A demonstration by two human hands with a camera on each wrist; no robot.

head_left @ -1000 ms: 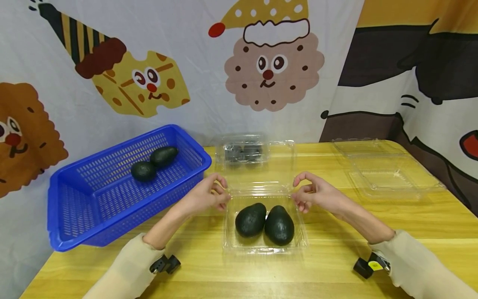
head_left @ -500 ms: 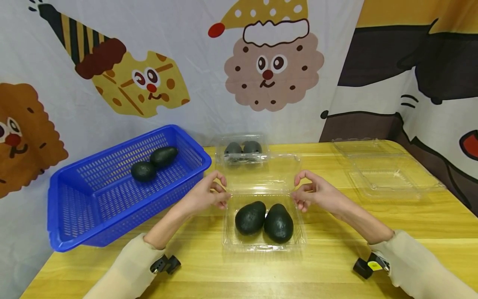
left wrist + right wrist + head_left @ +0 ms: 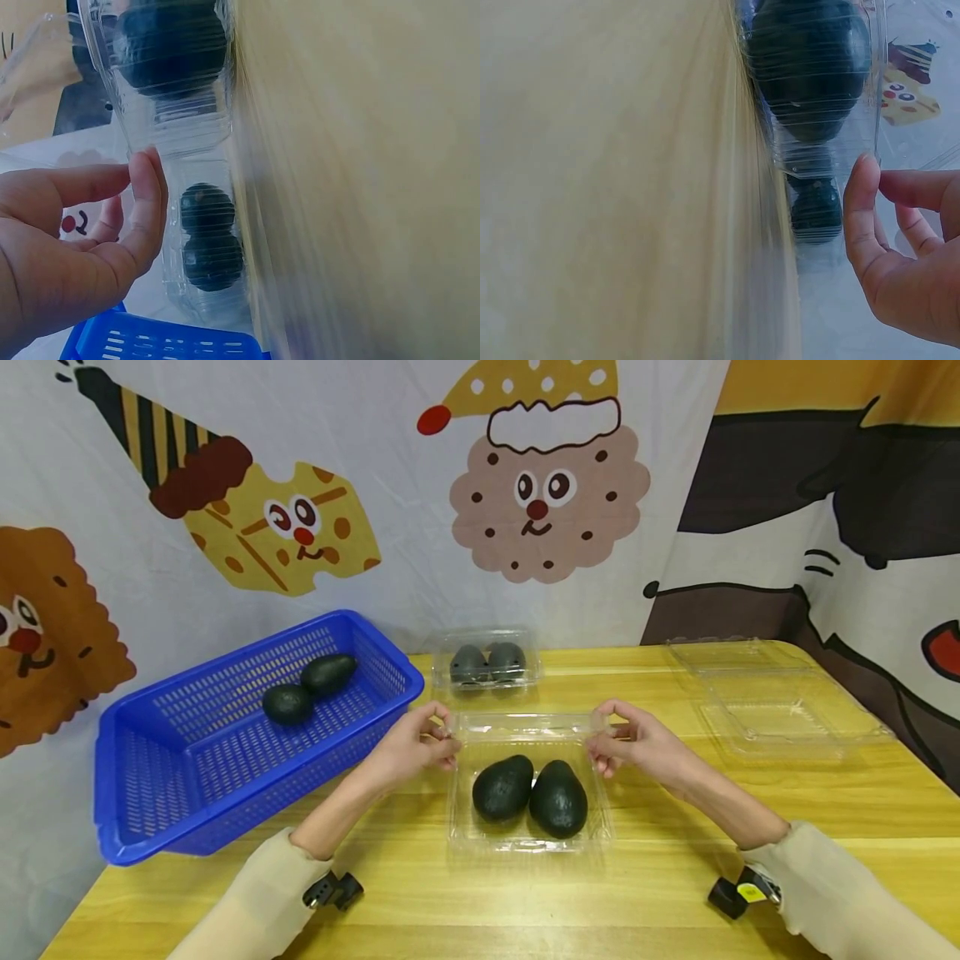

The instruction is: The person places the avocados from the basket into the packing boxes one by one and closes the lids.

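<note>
A clear plastic clamshell box [image 3: 531, 845] sits on the table in front of me. In its base lie two dark green avocados [image 3: 558, 800], side by side. The box's lid [image 3: 525, 727] stands raised at the far side, seen nearly edge-on in the head view. My left hand [image 3: 412, 745] pinches the box's far left corner by the hinge between thumb and index finger. At the far right corner my right hand [image 3: 637, 745] does the same. Both wrist views show thumb tips [image 3: 146, 166] right at the clear plastic edge, with avocados behind the wall.
A blue plastic basket [image 3: 225, 793] with two avocados [image 3: 288, 703] stands at the left. Behind the box is a closed clamshell [image 3: 486, 683] with two avocados. An opened clamshell [image 3: 795, 718] lies at the right. A printed cloth [image 3: 405, 568] hangs behind the table.
The lid has swung up from lying back toward the closed clamshell to standing raised. Both hands stay at the corners with only slight movement, and the box base has shifted slightly away from me.
</note>
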